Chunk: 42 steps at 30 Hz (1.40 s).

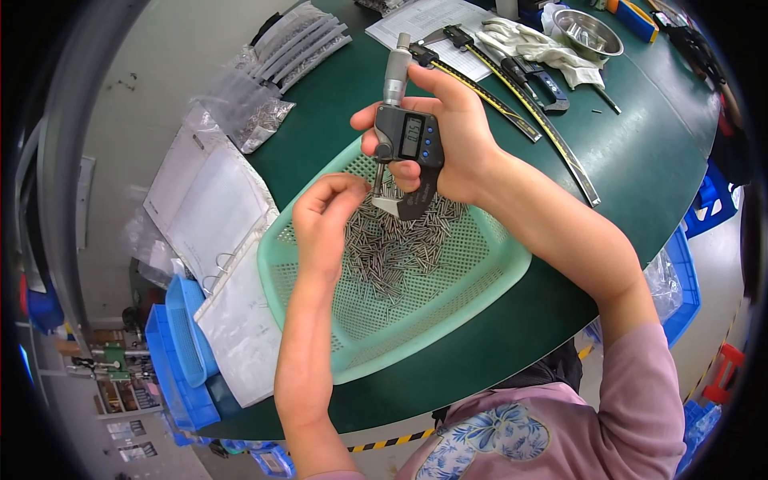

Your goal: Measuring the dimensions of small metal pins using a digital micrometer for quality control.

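My right hand (462, 136) is wrapped round a digital micrometer (410, 138), with its grey thimble pointing away from me and its U-shaped frame toward me. Close to the micrometer's measuring gap, my left hand (322, 218) is closed in a pinch. Whatever sits between those fingertips is too small and hidden to make out. Both hands are over a pale green plastic basket (512, 268) with perforated walls. Many short thin metal pins (392, 252) lie heaped in it, mostly toward its far half.
Two long calipers (532, 104) lie on the green table (512, 320), right of the basket. Beyond them are white gloves (532, 48) and a metal bowl (588, 34). An open binder (210, 196), bagged parts (260, 120) and blue trays (180, 360) are at the left.
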Motion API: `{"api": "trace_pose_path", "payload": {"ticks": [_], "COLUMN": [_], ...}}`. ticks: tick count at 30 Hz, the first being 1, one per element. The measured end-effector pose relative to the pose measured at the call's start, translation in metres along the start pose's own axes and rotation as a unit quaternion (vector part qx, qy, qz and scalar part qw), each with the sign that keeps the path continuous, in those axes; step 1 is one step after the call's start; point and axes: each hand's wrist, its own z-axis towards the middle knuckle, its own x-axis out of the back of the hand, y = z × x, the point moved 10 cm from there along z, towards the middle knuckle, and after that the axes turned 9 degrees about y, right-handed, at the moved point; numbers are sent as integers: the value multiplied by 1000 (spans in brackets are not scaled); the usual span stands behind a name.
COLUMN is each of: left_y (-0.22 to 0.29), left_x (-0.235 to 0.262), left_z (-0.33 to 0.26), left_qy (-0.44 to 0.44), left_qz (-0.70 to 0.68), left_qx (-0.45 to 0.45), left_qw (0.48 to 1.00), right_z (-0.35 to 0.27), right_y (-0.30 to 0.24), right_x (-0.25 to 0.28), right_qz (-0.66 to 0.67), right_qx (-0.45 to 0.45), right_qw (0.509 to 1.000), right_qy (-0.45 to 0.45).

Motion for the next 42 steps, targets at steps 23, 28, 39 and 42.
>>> {"api": "trace_pose_path", "payload": {"ticks": [23, 28, 39, 42], "left_y": [34, 37, 21, 13], "left_x": [-6, -7, -12, -12], "left_z": [-8, -10, -8, -7], "left_qy": [-50, -59, -90, -90], "left_qz": [12, 24, -92, -88], "left_qx": [-119, -127, -33, 7], "left_qw": [992, 990, 991, 992], "right_z": [0, -1, 0, -2], "right_y": [1, 2, 3, 2], "right_x": [-3, -5, -7, -8], "right_qz": [-36, -35, -26, -41], "right_qx": [14, -2, 0, 3], "right_qw": [999, 999, 999, 998], "right_qy": [-23, -20, -43, -41]}}
